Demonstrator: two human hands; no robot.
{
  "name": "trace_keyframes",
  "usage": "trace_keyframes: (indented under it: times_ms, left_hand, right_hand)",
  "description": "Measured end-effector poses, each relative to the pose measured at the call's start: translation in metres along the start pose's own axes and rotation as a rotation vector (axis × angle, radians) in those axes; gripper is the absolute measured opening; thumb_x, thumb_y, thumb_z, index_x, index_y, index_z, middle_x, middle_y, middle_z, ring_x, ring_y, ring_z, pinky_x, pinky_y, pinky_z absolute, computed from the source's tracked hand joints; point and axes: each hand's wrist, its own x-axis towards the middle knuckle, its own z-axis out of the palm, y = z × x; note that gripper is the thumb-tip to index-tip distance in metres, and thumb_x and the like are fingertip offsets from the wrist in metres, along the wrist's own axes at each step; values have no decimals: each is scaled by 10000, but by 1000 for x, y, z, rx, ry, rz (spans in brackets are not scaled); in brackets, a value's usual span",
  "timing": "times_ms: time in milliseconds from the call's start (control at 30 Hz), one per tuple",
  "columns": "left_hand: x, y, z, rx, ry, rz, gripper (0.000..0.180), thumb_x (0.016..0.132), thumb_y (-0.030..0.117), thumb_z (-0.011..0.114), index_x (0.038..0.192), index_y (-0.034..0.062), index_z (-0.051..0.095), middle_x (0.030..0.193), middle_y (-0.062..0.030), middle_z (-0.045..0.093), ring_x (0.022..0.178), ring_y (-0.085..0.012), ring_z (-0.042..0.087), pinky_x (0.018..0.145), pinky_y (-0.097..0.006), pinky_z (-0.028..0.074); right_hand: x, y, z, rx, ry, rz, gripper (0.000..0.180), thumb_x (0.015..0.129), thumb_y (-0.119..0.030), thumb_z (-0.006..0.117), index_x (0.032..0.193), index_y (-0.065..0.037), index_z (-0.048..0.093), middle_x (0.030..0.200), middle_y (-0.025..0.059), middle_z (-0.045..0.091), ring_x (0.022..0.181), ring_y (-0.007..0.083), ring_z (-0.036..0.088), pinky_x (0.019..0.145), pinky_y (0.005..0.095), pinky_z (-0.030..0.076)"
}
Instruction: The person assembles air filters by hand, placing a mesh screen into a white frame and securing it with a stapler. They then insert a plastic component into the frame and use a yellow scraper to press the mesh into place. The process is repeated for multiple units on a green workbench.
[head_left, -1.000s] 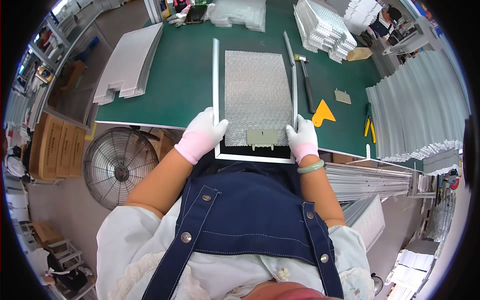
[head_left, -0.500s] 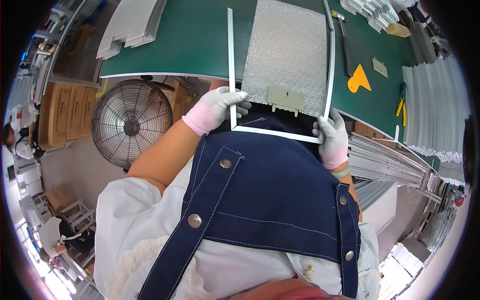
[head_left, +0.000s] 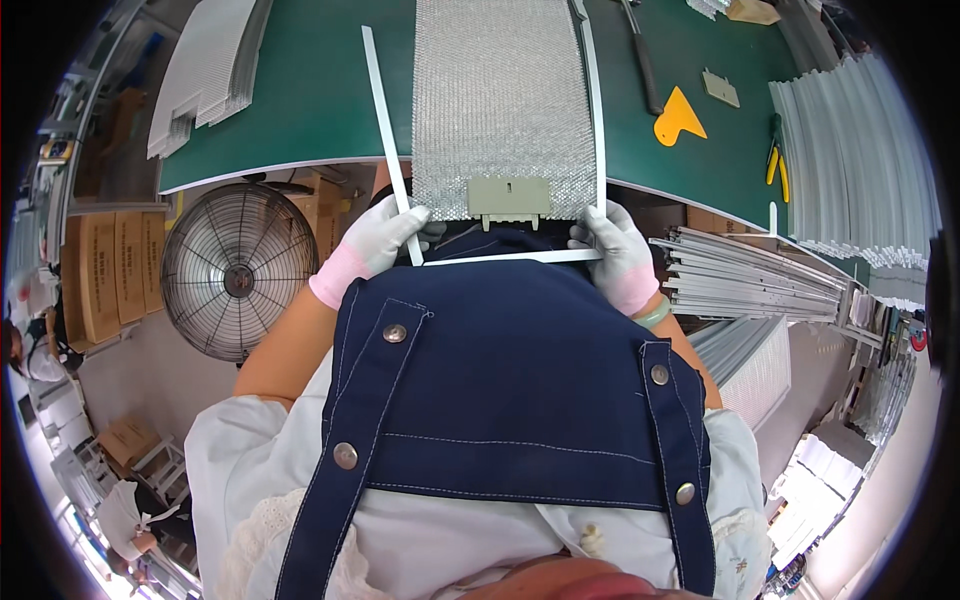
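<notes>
Closest in, below the denim apron bib [head_left: 520,400], a thin white frame strip [head_left: 515,257] lies crosswise at the table's near edge, and both gloved hands pinch its ends, probably to keep the corners square against the side rails. The left hand [head_left: 385,235] is closed narrowly around the corner where that strip meets the left rail [head_left: 388,140], which leans outward and away from the mesh, so this side looks unseated. The right hand [head_left: 615,245] is curled tight on the opposite corner, where the right rail [head_left: 593,110] runs snug along the mesh edge. Between the hands, a grey-green plastic latch [head_left: 509,197] sits on the near edge of the silvery mesh filter panel [head_left: 500,95], which lies flat on the green table [head_left: 300,100]. Farther right rest a yellow scraper [head_left: 678,117] and stacked metal profiles [head_left: 745,275]; a floor fan [head_left: 238,270] stands left.
</notes>
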Motion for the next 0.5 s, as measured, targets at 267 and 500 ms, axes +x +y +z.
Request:
trace_keyframes:
  times_ms: [267, 500]
  left_hand:
    - [22, -6, 11, -101, 122, 76, 467, 1011, 244, 500, 1369, -30, 381, 1279, -146, 506, 1174, -276, 542, 1044, -417, 431]
    - [20, -1, 13, 21, 84, 23, 559, 996, 316, 510, 1463, 57, 348, 1372, -122, 504, 1162, -265, 547, 998, -399, 440]
  right_hand:
    - [18, 0, 25, 284, 79, -65, 287, 968, -148, 616, 1171, 25, 510, 1003, 75, 562, 911, 152, 573, 919, 366, 538]
    - [23, 3, 20, 205, 213, -11, 272, 963, -158, 627, 1151, 12, 527, 959, 58, 561, 865, 152, 579, 871, 368, 557]
